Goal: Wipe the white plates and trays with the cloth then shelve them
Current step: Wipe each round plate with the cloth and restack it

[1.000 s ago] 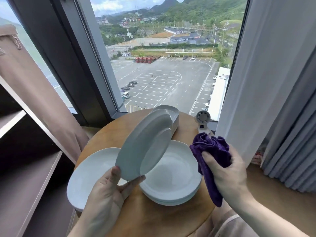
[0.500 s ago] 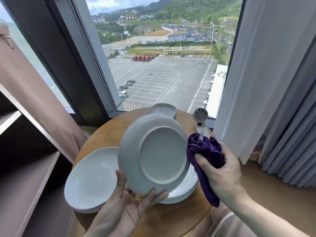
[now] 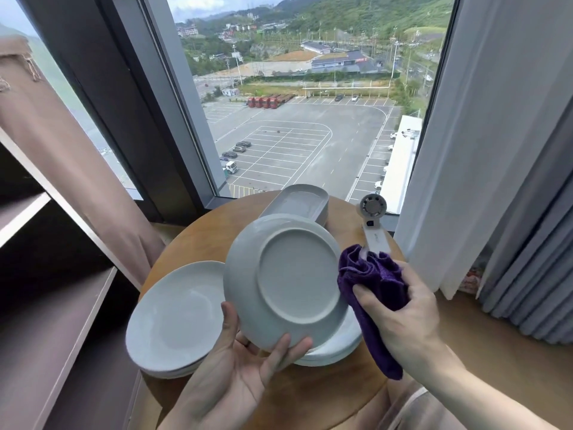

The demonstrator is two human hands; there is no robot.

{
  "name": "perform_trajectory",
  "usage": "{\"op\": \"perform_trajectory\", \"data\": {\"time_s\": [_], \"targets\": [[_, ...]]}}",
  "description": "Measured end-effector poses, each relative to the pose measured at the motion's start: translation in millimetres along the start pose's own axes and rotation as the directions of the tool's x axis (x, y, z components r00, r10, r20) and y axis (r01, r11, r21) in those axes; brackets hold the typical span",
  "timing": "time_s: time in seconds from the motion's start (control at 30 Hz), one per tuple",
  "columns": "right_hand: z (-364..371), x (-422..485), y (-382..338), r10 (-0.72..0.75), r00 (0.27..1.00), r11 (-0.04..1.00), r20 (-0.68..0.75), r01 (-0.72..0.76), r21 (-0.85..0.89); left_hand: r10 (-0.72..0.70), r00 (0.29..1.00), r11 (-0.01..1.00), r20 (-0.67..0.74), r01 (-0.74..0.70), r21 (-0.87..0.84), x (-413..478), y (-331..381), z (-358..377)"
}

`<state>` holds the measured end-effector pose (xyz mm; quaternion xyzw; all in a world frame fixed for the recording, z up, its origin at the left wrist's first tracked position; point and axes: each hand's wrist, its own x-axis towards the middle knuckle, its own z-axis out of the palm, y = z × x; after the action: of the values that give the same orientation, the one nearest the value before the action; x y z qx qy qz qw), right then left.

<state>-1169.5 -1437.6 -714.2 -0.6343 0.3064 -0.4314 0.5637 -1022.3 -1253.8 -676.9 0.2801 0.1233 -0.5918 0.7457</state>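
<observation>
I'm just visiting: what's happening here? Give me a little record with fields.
Left hand: holds raised plate by its lower rim, underside toward the camera
Right hand: grips purple cloth beside that plate's right rim
On round table: left plate stack, right plate stack, white tray, small fan
Shelves: left of the table

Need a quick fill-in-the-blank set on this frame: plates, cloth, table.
The left hand holds a white plate with its ___ facing the camera.
The right hand grips a ___ cloth.
The plate stacks rest on a ___ wooden table.
Missing words: underside; purple; round.
</observation>
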Motion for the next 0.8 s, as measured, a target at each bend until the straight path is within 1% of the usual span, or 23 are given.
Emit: {"op": "perform_trajectory", "data": {"time_s": [0.2, 0.5, 0.67, 0.8], "targets": [[-0.4, -2.8, 2.7, -0.028, 0.999, 0.999, 0.029, 0.029, -0.042, -0.018, 0.999, 1.0, 0.038, 0.019, -0.018, -3.2, 0.7, -0.6], [-0.2, -4.4, 8.6, -0.058, 0.997, 0.994, 0.045, 0.062, -0.094, -0.039, 0.996, 0.999, 0.074, 0.038, 0.012, -4.6, 3.4, -1.3], [0.2, -5.9, 10.3, -0.069, 0.996, 0.989, 0.051, 0.075, -0.129, -0.07, 0.989, 0.996, 0.129, 0.063, 0.063, -5.6, 5.3, -2.8], [0.7, -7.5, 8.1, -0.08, 0.995, 0.985, 0.051, 0.087, -0.146, -0.074, 0.988, 0.996, 0.138, 0.066, 0.066, -5.9, 6.4, -3.9]]}}
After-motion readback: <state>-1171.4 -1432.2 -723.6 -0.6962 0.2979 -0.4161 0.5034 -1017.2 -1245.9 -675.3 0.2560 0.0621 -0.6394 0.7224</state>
